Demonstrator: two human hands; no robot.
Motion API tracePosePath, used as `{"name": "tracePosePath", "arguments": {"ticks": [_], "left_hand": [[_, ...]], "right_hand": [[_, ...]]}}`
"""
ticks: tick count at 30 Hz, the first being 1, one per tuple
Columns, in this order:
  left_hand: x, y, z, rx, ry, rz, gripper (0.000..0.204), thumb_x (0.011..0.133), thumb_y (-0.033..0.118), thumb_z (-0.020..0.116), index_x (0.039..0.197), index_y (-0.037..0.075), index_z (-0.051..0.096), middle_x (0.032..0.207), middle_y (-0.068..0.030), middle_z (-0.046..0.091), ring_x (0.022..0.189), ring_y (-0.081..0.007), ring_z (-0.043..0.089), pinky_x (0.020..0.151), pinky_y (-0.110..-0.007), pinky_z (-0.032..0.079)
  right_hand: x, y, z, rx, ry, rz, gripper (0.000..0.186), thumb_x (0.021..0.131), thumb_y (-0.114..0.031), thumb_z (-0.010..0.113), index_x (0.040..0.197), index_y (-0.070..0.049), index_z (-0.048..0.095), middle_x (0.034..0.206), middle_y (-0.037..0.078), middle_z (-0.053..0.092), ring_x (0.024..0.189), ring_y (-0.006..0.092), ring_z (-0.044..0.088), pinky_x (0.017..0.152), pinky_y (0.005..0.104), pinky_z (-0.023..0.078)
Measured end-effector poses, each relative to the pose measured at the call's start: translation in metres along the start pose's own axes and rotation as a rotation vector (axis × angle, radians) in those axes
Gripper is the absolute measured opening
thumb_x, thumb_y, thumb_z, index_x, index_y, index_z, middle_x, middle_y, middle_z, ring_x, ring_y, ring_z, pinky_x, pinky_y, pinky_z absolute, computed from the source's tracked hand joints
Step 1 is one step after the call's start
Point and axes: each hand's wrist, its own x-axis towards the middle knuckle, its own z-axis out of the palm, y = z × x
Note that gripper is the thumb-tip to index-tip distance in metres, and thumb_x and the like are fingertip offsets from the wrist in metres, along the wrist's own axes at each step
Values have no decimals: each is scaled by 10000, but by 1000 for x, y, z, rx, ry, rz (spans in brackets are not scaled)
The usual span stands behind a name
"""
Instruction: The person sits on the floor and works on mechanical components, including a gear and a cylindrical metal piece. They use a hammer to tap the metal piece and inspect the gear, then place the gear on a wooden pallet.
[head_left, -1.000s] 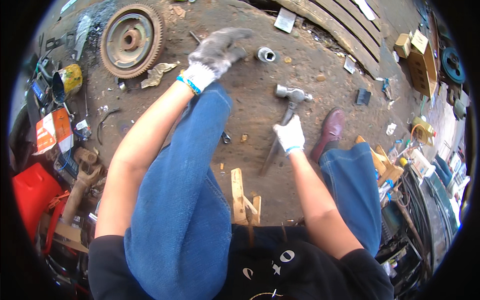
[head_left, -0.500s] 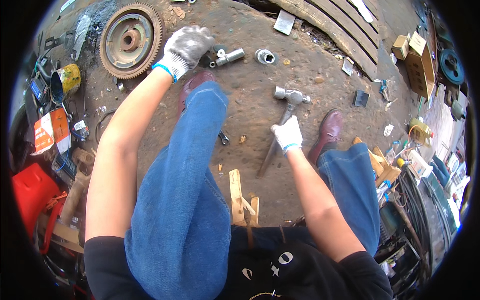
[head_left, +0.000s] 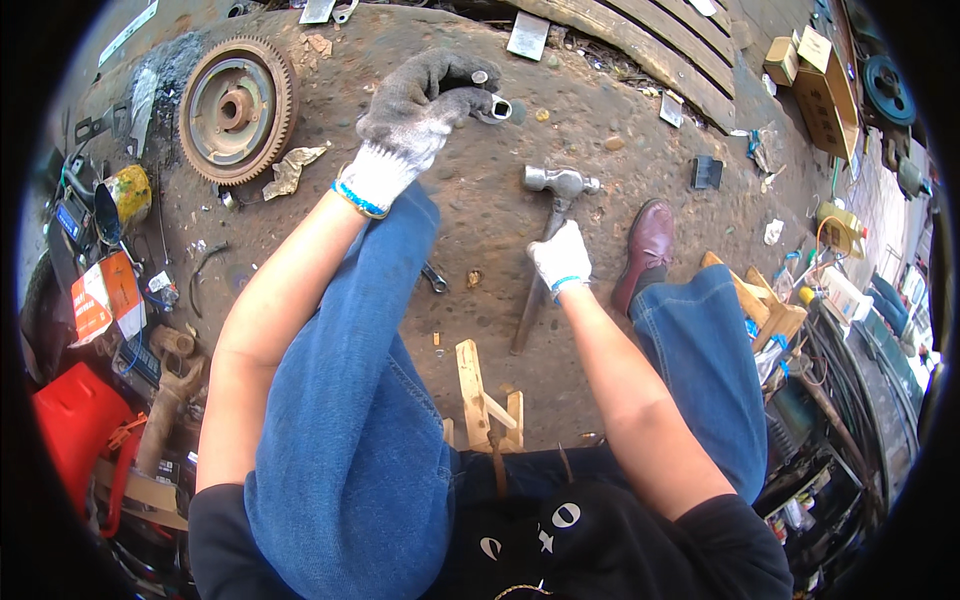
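Note:
My left hand [head_left: 405, 120], in a grey-and-white glove, curls its fingers at a steel socket [head_left: 500, 108] on the dirty floor; a small round metal end [head_left: 480, 78] shows between them, and what exactly they grip is partly hidden. My right hand [head_left: 560, 255], white-gloved, is wrapped round the handle of a ball-peen hammer [head_left: 560, 182], whose head lies low over the floor between my knees and the socket. A wrench [head_left: 436, 280] lies beside my left leg.
A rusty gear wheel [head_left: 235, 110] lies at upper left. Wooden slats [head_left: 660, 45] and cardboard boxes [head_left: 825, 95] are at upper right. Wood pieces [head_left: 470, 390] lie between my legs. A red jerrycan [head_left: 80, 420] and scrap crowd the left; cables [head_left: 850, 390] pile at right.
My left hand moved left, exposing metal cylinders, then back right over the socket, now covering most of them. My right hand stays on the hammer; the view has shifted slightly.

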Motion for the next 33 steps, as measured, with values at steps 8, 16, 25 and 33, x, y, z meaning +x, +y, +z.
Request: {"name": "tracePosePath", "arguments": {"ticks": [8, 16, 25, 33], "left_hand": [[-1, 12, 4, 8, 8, -32, 235, 941, -20, 644, 1176, -6, 642, 1149, -119, 722, 994, -165, 704, 873, -271, 582], [2, -3, 12, 15, 2, -66, 208, 926, -45, 652, 1121, 18, 693, 1104, -77, 732, 948, -129, 701, 826, -267, 594], [8, -9, 11, 594, -128, 480, 237, 882, -60, 699, 1086, 58, 721, 1067, -76, 733, 1028, -183, 689, 900, -351, 573], [5, -23, 22, 346, -41, 197, 183, 891, -19, 713, 1048, 75, 704, 1115, -63, 732, 1026, -148, 676, 926, -316, 558]], "right_hand": [[1, 2, 3, 3, 19, 6, 542, 715, -258, 763, 1100, 61, 554, 1045, 302, 662, 1007, 451, 669, 879, 475, 533], [-2, -3, -1, 0, 20, 17, 555, 721, -268, 758, 1114, 63, 551, 1063, 306, 662, 1025, 456, 666, 895, 474, 535], [3, 7, 6, 32, 20, -16, 536, 717, -284, 763, 1094, 44, 569, 1039, 296, 670, 1016, 455, 664, 885, 476, 527], [-8, 21, -43, 336, -273, -122, 422, 792, -225, 761, 1126, -5, 623, 911, 106, 688, 840, 205, 680, 779, 364, 549]]}}
